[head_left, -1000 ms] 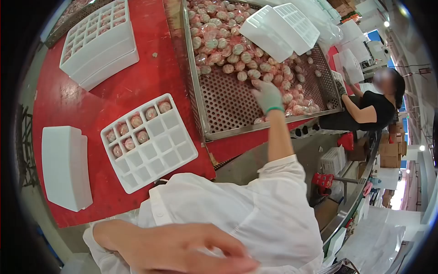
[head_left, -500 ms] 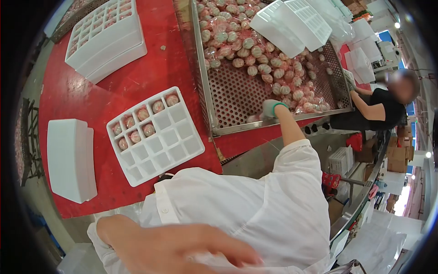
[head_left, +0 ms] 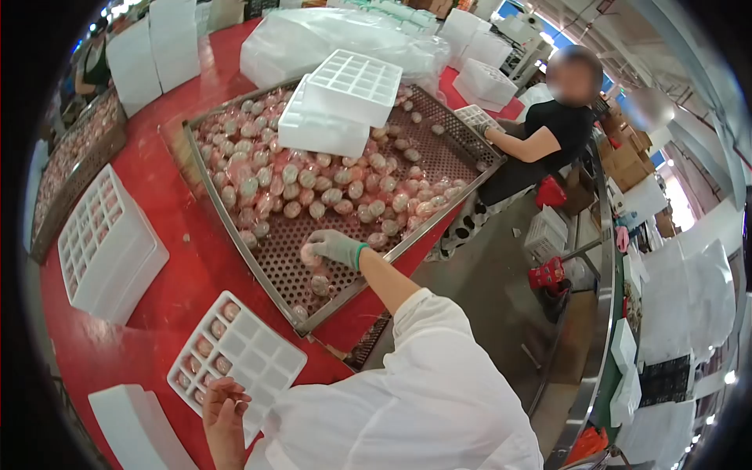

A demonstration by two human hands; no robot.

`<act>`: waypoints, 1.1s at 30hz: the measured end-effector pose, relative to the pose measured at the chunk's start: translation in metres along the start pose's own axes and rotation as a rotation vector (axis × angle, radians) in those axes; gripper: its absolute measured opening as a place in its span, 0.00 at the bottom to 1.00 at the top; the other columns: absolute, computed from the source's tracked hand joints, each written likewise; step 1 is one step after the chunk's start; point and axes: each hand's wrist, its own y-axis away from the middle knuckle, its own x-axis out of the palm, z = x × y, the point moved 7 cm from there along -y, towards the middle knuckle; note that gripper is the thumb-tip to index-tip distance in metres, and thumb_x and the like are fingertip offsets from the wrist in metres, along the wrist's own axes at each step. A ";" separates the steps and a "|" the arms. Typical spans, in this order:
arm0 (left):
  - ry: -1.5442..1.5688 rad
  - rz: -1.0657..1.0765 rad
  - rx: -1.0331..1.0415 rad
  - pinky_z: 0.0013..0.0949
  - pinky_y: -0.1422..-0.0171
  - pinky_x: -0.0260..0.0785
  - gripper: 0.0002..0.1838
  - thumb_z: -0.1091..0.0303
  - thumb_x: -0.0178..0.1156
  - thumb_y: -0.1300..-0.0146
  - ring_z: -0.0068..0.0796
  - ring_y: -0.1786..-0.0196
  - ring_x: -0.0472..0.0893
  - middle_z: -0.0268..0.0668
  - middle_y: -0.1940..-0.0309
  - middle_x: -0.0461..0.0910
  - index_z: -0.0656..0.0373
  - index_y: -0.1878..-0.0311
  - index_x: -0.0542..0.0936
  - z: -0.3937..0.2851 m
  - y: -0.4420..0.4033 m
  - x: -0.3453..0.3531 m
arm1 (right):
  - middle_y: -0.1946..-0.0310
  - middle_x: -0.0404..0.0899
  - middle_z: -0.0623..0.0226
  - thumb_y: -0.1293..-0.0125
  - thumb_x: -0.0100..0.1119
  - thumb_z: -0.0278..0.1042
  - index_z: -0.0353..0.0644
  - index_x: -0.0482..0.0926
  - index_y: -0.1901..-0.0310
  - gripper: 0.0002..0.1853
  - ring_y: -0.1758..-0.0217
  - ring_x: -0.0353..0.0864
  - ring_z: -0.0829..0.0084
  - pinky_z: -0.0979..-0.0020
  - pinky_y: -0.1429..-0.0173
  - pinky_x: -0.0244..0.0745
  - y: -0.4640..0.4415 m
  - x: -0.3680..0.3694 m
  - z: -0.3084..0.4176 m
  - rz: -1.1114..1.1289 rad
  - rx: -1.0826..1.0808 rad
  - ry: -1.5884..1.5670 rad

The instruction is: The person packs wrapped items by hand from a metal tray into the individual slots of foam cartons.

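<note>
My right hand (head_left: 337, 249), in a pale glove with a green cuff, closes its fingers around a wrapped egg (head_left: 309, 254) over the perforated metal tray (head_left: 274, 283). Another film-wrapped egg (head_left: 319, 284) lies just below it, and a large heap of wrapped eggs (head_left: 329, 184) fills the tray's far part. Bare and loosely curled, my left hand (head_left: 224, 415) hovers at the near-left edge of the white foam egg tray (head_left: 265, 362); nothing shows in its fingers. Wrapped eggs sit in several of the foam tray's cells, mostly along its left side, and my hand hides some cells.
Two white foam trays (head_left: 352, 86) rest on the heap. Filled foam trays (head_left: 110, 243) are stacked on the red table (head_left: 188, 270) at left, with a white foam block (head_left: 141, 427) nearer. Across the metal tray, a co-worker (head_left: 548, 125) stands by another foam tray (head_left: 475, 117).
The view has turned toward the metal tray. My left hand has come from in front of my body to the foam tray. My right hand is now closed on a wrapped egg.
</note>
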 end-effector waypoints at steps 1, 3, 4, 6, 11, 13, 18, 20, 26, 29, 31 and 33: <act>-0.059 -0.041 -0.033 0.24 0.50 0.64 0.17 0.73 0.51 0.37 0.23 0.56 0.74 0.34 0.54 0.74 0.60 0.44 0.72 0.007 -0.007 -0.001 | 0.54 0.78 0.55 0.38 0.56 0.39 0.35 0.77 0.50 0.19 0.55 0.80 0.63 0.64 0.50 0.75 0.015 0.005 0.030 0.006 -0.036 -0.094; -0.364 -0.033 0.140 0.28 0.46 0.64 0.23 0.77 0.55 0.43 0.28 0.49 0.73 0.37 0.50 0.73 0.61 0.42 0.71 0.011 -0.029 -0.004 | 0.55 0.79 0.57 0.38 0.55 0.37 0.35 0.78 0.52 0.17 0.54 0.80 0.67 0.66 0.51 0.76 0.048 0.028 0.083 0.065 -0.118 -0.161; -0.468 -0.040 0.253 0.29 0.43 0.63 0.25 0.79 0.55 0.44 0.28 0.46 0.72 0.37 0.47 0.71 0.60 0.40 0.71 0.004 -0.035 0.005 | 0.57 0.80 0.58 0.38 0.55 0.36 0.35 0.78 0.52 0.16 0.54 0.80 0.69 0.68 0.52 0.77 0.056 0.045 0.099 0.116 -0.167 -0.134; -0.652 -0.039 0.364 0.33 0.40 0.62 0.32 0.81 0.61 0.51 0.33 0.42 0.70 0.39 0.43 0.69 0.59 0.38 0.69 -0.002 -0.045 0.022 | 0.59 0.81 0.60 0.40 0.56 0.38 0.37 0.79 0.54 0.17 0.56 0.79 0.73 0.70 0.50 0.75 0.065 0.092 0.118 0.196 -0.396 0.047; -1.060 0.027 0.703 0.37 0.42 0.63 0.31 0.78 0.70 0.62 0.43 0.48 0.70 0.42 0.50 0.68 0.60 0.48 0.75 -0.013 -0.048 0.055 | 0.61 0.79 0.65 0.37 0.56 0.41 0.35 0.78 0.58 0.16 0.62 0.79 0.76 0.71 0.55 0.76 0.111 0.170 0.149 0.620 -0.344 -0.162; -1.011 0.003 0.686 0.34 0.46 0.65 0.22 0.76 0.70 0.60 0.38 0.54 0.71 0.40 0.57 0.68 0.61 0.57 0.78 -0.016 -0.049 0.047 | 0.59 0.79 0.66 0.33 0.55 0.45 0.34 0.76 0.53 0.20 0.61 0.79 0.75 0.72 0.57 0.77 0.118 0.179 0.144 0.652 -0.166 -0.675; -0.646 -0.168 0.607 0.25 0.53 0.65 0.17 0.68 0.66 0.47 0.23 0.57 0.71 0.32 0.59 0.67 0.63 0.55 0.76 -0.001 -0.051 0.014 | 0.56 0.78 0.64 0.38 0.63 0.39 0.34 0.72 0.43 0.25 0.52 0.77 0.75 0.70 0.48 0.76 0.124 0.196 0.158 0.526 -0.436 -0.688; -0.234 -0.271 0.368 0.23 0.53 0.64 0.16 0.68 0.64 0.44 0.20 0.57 0.70 0.29 0.62 0.67 0.62 0.53 0.75 0.021 -0.056 -0.006 | 0.56 0.78 0.65 0.40 0.66 0.37 0.35 0.72 0.42 0.26 0.52 0.77 0.75 0.70 0.49 0.75 0.123 0.204 0.150 0.418 -0.391 -0.609; -0.616 -0.131 0.339 0.21 0.57 0.62 0.13 0.67 0.62 0.39 0.17 0.62 0.67 0.28 0.62 0.70 0.60 0.53 0.75 0.012 -0.049 -0.007 | 0.65 0.80 0.64 0.44 0.67 0.35 0.37 0.78 0.51 0.20 0.62 0.76 0.75 0.70 0.57 0.74 0.135 0.175 0.162 0.109 -0.486 -0.271; -0.412 -0.207 0.251 0.22 0.58 0.62 0.12 0.70 0.62 0.41 0.16 0.62 0.67 0.28 0.62 0.69 0.60 0.55 0.75 0.031 -0.048 -0.019 | 0.69 0.79 0.61 0.42 0.64 0.32 0.36 0.80 0.59 0.12 0.66 0.77 0.72 0.69 0.59 0.74 0.121 0.183 0.143 0.179 -0.365 -0.434; -0.388 -0.196 0.185 0.22 0.57 0.62 0.11 0.72 0.62 0.43 0.17 0.60 0.68 0.28 0.62 0.69 0.60 0.56 0.75 0.038 -0.048 -0.015 | 0.70 0.78 0.60 0.43 0.61 0.28 0.37 0.78 0.64 0.06 0.68 0.78 0.66 0.68 0.61 0.74 0.122 0.171 0.154 -0.105 -0.600 -0.286; -0.415 -0.107 0.229 0.24 0.52 0.65 0.12 0.76 0.62 0.45 0.19 0.56 0.71 0.30 0.61 0.70 0.60 0.58 0.73 0.056 -0.056 -0.019 | 0.70 0.78 0.60 0.44 0.61 0.27 0.38 0.78 0.65 0.06 0.67 0.78 0.63 0.66 0.61 0.74 0.128 0.168 0.164 -0.124 -0.664 -0.145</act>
